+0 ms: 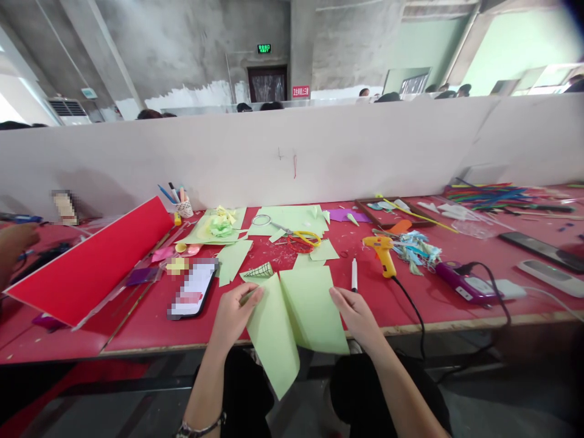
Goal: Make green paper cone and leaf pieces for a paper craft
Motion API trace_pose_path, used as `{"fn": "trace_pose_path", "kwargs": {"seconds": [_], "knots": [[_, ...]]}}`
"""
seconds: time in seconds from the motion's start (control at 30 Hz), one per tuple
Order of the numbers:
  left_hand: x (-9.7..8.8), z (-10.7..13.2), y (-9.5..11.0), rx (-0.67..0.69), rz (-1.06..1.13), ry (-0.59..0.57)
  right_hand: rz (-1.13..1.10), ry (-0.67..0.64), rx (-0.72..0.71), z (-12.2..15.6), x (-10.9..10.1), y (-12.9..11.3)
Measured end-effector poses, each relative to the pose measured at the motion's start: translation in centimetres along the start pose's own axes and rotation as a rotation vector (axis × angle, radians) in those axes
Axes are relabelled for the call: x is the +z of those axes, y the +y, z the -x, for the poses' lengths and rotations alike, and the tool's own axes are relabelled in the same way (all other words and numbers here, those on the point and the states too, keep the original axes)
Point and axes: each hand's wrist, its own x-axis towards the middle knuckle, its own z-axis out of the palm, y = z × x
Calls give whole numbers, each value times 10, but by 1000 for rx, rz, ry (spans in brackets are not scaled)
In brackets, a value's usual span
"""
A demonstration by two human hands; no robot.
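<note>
Between my hands hangs a sheet of light green paper (317, 310), folded down its middle and partly spread, above the table's front edge. My left hand (235, 313) pinches its left half near the top corner. At the right edge, my right hand (358, 313) pinches the other half between thumb and fingers. Just behind the sheet lies a small paper piece with a black grid (261, 271). A white pen (354, 275) stands out beyond my right hand. Farther back are scissors with yellow handles (306, 237) and green paper scraps (235, 260).
A phone (194, 289) lies left of my hands, near a red board (100, 261). To the right are a yellow glue gun (382, 254) with a black cable, tassels (416, 248) and a purple power strip (465, 283). A white partition (228, 161) closes the back. Another person's hand (18, 243) shows far left.
</note>
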Motion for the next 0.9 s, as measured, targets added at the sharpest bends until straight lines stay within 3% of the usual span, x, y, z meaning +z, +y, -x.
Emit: {"fn": "trace_pose_path", "kwargs": {"seconds": [0.17,0.47,0.9], "knots": [[-2,-1,-2,30,15,-58,73,29,30,-3,2,2],[-14,-6,-18,-87,127,41,23,163,76,-9,-7,10],[-35,-14,-45,-59,-167,263,121,391,79,-19,-39,31]]}}
